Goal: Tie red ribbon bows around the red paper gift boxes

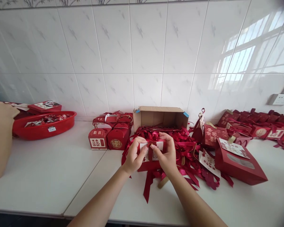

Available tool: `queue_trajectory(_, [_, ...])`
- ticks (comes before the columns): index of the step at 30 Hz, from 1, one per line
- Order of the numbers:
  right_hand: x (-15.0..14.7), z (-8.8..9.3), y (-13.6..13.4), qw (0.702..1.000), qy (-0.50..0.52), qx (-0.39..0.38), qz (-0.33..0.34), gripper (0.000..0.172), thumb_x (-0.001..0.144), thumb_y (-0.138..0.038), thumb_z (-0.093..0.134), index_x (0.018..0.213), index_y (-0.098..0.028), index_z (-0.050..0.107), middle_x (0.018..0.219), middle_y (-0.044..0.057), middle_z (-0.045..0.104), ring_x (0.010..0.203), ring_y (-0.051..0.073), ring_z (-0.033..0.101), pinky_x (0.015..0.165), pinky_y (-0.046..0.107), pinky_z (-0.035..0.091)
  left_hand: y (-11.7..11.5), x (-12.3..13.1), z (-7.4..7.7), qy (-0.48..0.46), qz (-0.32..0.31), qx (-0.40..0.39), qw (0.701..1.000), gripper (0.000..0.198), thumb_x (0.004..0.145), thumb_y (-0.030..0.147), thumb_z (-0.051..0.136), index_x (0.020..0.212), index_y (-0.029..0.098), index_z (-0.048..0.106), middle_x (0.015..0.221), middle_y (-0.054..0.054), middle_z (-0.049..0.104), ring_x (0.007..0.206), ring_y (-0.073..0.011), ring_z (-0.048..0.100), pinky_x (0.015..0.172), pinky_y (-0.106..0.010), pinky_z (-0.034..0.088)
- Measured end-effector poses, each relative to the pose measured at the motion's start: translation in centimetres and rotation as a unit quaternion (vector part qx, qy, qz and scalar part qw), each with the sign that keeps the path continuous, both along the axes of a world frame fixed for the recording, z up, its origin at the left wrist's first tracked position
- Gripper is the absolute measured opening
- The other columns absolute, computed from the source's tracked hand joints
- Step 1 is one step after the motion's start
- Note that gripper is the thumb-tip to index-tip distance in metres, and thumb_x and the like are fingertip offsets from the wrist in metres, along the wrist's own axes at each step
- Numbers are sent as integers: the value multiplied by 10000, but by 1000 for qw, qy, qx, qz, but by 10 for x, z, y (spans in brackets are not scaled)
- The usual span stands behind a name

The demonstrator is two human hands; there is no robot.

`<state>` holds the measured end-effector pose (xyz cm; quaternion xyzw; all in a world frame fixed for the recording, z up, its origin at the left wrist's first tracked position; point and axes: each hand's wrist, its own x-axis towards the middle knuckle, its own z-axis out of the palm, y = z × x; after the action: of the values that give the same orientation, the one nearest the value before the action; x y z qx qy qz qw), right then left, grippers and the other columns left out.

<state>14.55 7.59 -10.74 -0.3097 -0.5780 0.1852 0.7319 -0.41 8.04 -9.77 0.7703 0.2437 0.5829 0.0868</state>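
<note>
My left hand (135, 154) and my right hand (166, 155) meet above the pile, both closed with thumb tips almost touching. Between them they pinch a dark red ribbon (150, 154) at a small gold-coloured spot. The ribbon crosses the front of a small red gift box (145, 166) with a white printed panel. My fingers cover the box's upper corners and sides. One ribbon tail (147, 190) hangs down onto the table. A heap of loose red ribbons (186, 142) lies behind and to the right of my hands.
Behind the heap stands an open cardboard carton (161, 117). Small red boxes (118, 138) stand left of it. A larger windowed red box (239, 164) and rows of boxes (260, 130) are at right. At far left, another person's arm (0, 142) is beside a red basin (44, 127).
</note>
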Motion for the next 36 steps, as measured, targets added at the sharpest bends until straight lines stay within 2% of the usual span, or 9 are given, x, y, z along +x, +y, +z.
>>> queue_trajectory(2, [0,2,-2,999,11,-40,33,368,735,-311,737,1048,-226,564,1099,68,603,1023,217,589,889,389,490,-2,1,0,18,-12,26,999,186,862,214,537,1034,209,466,970,-56,524,925,-191,551,834,-340,467])
queue_trajectory(4, [0,3,-4,992,9,-94,79,314,737,-355,732,951,-207,557,906,34,638,787,175,616,694,312,522,-2,2,-2,35,0,47,998,347,784,236,644,1066,210,443,985,-59,504,920,-202,549,812,-346,479])
queue_trajectory(8, [0,5,-9,991,15,-113,66,291,718,-373,742,766,-200,512,643,-38,558,534,104,504,494,226,439,6,3,-9,42,73,47,995,549,731,275,748,1148,219,395,1052,-75,485,972,-213,546,843,-364,483])
queue_trajectory(12, [-1,6,-10,998,4,-62,20,270,720,-346,730,748,-201,505,654,-36,556,533,99,505,495,222,433,11,-5,-8,4,100,-6,995,606,697,353,783,1150,216,406,1053,-67,517,949,-198,570,841,-346,489])
queue_trajectory(16, [2,6,-8,998,14,-54,-23,281,710,-362,732,738,-199,505,630,-37,546,514,101,496,479,224,428,14,-18,2,1,84,-149,985,328,657,391,803,755,197,558,687,33,564,652,-133,547,625,-240,451])
queue_trajectory(19, [5,7,-7,997,31,-64,-42,299,705,-387,732,745,-199,503,620,-34,552,502,106,500,461,228,428,18,-28,9,-35,56,-189,980,286,676,389,785,603,179,605,580,28,578,583,-127,535,582,-234,425])
queue_trajectory(27, [1,-3,-10,988,-132,61,-60,183,768,-282,668,792,-219,498,748,8,568,674,156,536,619,302,453,20,-35,15,-188,-19,-202,961,301,825,469,624,884,176,594,736,-18,658,708,-152,638,707,-279,516])
queue_trajectory(31, [-3,-5,-14,975,-186,112,-56,180,778,-261,653,827,-228,483,764,9,551,700,166,526,648,325,443,8,-29,19,-241,-96,-224,940,455,802,359,698,1170,234,461,695,32,652,615,-117,622,622,-228,503])
queue_trajectory(36, [-4,-4,-16,967,-207,138,-53,189,776,-241,658,837,-231,479,765,3,546,708,168,528,650,325,431,-2,-27,25,-153,-152,-269,939,179,843,303,642,945,158,667,819,-62,726,795,-178,689,746,-283,547])
